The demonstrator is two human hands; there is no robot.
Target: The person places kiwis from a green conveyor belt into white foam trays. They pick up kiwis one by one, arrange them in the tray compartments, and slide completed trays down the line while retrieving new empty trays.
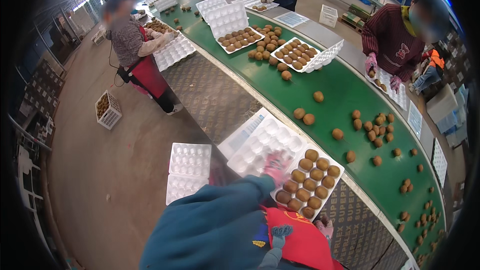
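Observation:
In front of me lies a hinged white plastic fruit tray (pixel 258 146), opened out. Brown kiwifruit (pixel 309 184) sit in the cups of its right half, while bare cups show in the left half. My left hand (pixel 277 165), in a pink patterned glove and blurred by motion, is over the left half near the fold. Its finger state is unclear. My right hand (pixel 324 228), also gloved in pink, is by the tray's near right corner, partly hidden by my red apron (pixel 300 232); whether it grips the tray cannot be told.
A green conveyor belt (pixel 330 114) carries loose kiwifruit and filled trays (pixel 296 55) beyond my worktop (pixel 348 210). Another open tray (pixel 189 172) is at my left. Co-workers (pixel 138 48) (pixel 397 41) handle trays across and along the belt. A white crate (pixel 108 110) of kiwifruit stands on the floor.

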